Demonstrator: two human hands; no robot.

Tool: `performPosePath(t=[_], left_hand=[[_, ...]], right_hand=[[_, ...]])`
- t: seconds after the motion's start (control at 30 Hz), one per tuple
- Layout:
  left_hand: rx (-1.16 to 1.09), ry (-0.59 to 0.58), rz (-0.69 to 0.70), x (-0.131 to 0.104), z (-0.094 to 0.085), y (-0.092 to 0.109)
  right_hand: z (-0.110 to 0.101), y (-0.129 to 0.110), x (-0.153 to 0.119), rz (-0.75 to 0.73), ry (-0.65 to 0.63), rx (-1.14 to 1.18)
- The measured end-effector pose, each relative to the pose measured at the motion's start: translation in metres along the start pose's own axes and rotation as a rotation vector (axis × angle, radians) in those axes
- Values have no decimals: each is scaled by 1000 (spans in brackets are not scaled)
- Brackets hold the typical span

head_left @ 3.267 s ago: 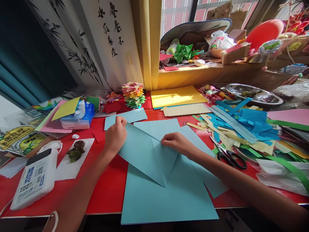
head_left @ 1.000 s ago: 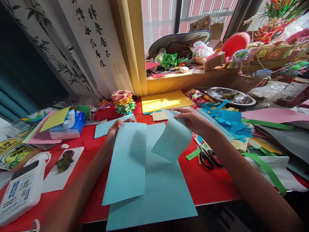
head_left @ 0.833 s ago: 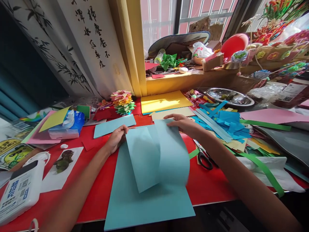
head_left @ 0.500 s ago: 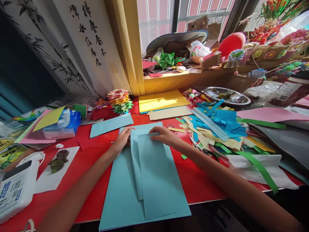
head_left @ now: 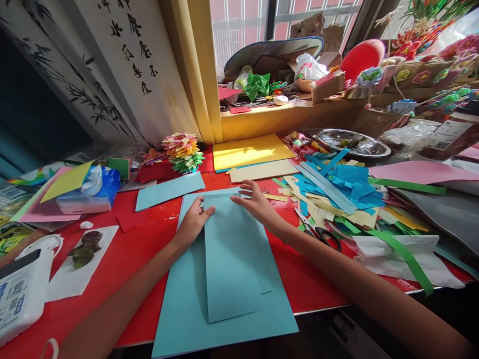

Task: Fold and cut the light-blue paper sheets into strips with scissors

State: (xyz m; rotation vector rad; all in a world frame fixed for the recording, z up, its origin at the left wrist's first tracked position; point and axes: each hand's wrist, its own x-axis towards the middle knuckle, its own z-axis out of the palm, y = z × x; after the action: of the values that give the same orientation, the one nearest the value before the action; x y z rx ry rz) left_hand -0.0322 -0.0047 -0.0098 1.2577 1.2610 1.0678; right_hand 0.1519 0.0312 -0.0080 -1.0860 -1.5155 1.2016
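Observation:
Two narrow light blue paper pieces [head_left: 232, 264] overlap above a large light blue sheet [head_left: 187, 319] at the table's front edge. My left hand [head_left: 192, 222] grips the top left corner of the narrow paper, thumb on top and fingers behind it. At the top right of the same paper is my right hand [head_left: 258, 204], its fingers spread and holding nothing. A folded light blue strip [head_left: 170, 191] lies behind my left hand.
Scissors [head_left: 322, 234] and many cut paper strips [head_left: 348, 184] lie right of my right hand. A stacked paper craft [head_left: 183, 153] and yellow sheets [head_left: 250, 152] are behind. A white box [head_left: 26, 294] stands at left.
The top narrow paper has moved left and up over the other piece, into my left hand. My right hand has let go, and its fingers have opened.

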Motion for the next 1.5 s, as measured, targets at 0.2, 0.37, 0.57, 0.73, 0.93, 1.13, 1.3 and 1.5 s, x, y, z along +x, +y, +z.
performPosePath(t=[0.2,0.37,0.57,0.73,0.93,1.13,1.3,1.5], left_hand=[[-15,84,78,-3,-1,3],[-36,94,114,-5,0,3],[104,125,133,-4,1,5],[167,167,228,-1,-5,4],[146,171,236,0,-7,1],[130,171,225,-1,-7,3],[95,165,210,-1,-7,3],[54,172,185,2,-7,-1]], right_hand=[[-1,-4,0,208,-66,157],[-2,-10,-5,243,-97,162],[-2,-7,-6,144,-143,105],[-2,-3,-3,91,-87,45],[0,1,-4,60,-59,19],[2,2,-6,59,-59,7],[2,3,-7,47,-59,36],[3,6,-7,6,-14,-13]])
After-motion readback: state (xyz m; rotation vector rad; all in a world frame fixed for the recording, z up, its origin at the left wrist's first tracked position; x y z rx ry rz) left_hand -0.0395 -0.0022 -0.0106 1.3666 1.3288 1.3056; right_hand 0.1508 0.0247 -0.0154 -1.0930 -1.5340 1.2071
